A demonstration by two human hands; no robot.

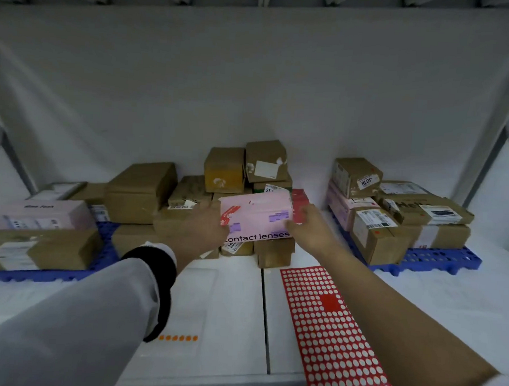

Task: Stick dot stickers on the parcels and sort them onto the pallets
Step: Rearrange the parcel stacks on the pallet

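A pink parcel (256, 215) printed "contact lenses" sits on top of the middle heap of brown cardboard parcels (225, 169). My left hand (200, 227) grips its left end and my right hand (307, 225) grips its right end. A red dot-sticker sheet (333, 329), mostly peeled, lies on the white table (229, 303) under my right forearm. A strip of orange dot stickers (178, 338) lies near my left sleeve. A blue pallet (438, 257) at the right and another blue pallet (51, 273) at the left each carry several parcels.
A small red box (300, 202) sits just behind the pink parcel. A pink box (44, 212) and brown boxes fill the left pallet. A white cloth backdrop (253, 83) closes the back, with metal frame legs (494, 146) at both sides.
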